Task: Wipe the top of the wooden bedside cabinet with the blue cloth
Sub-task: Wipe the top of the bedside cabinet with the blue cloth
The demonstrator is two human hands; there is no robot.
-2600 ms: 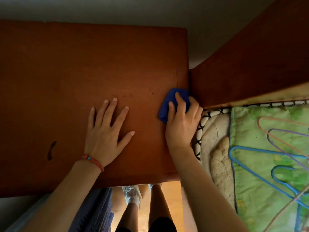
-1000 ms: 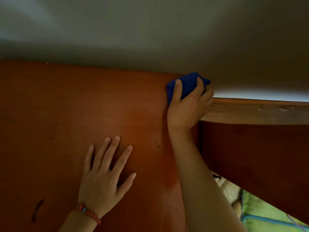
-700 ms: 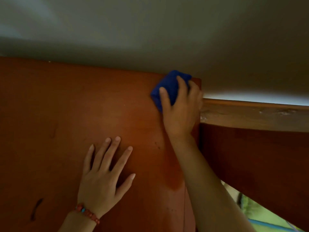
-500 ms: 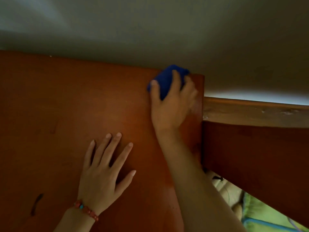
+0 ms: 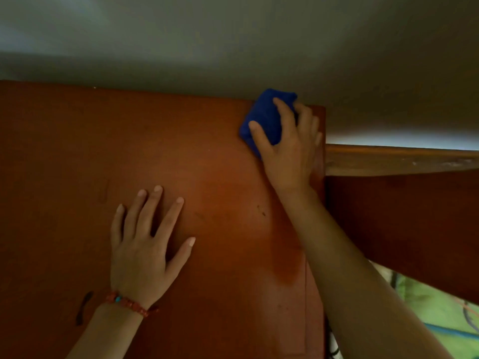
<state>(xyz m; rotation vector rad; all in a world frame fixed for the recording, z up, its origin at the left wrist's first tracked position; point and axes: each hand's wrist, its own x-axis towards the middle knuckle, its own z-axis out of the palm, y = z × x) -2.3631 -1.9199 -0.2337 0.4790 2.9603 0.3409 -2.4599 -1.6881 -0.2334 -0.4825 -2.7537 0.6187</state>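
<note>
I am leaning over the wooden bedside cabinet [image 5: 77, 164], whose reddish-brown top is filling most of the view and meeting the pale wall [image 5: 233, 42] along its far edge. A wooden headboard [image 5: 401, 159] is adjoining the cabinet on the right side, with a strip of green bedding [image 5: 435, 307] showing below it. My left hand [image 5: 140, 255] is lying flat on the cabinet top near the middle, fingers straight and spread, holding nothing. My right hand [image 5: 287, 151] is reaching to the far right corner of the top and is gripping the blue cloth [image 5: 264, 117], fingers curled over the bunched fabric and thumb lying along its left side. The cloth is sitting against the cabinet top right at the back edge, touching or nearly touching the wall. A beaded bracelet [image 5: 127, 303] is circling my left wrist. A dark mark [image 5: 83, 307] is showing on the top, just left of the bracelet.
</note>
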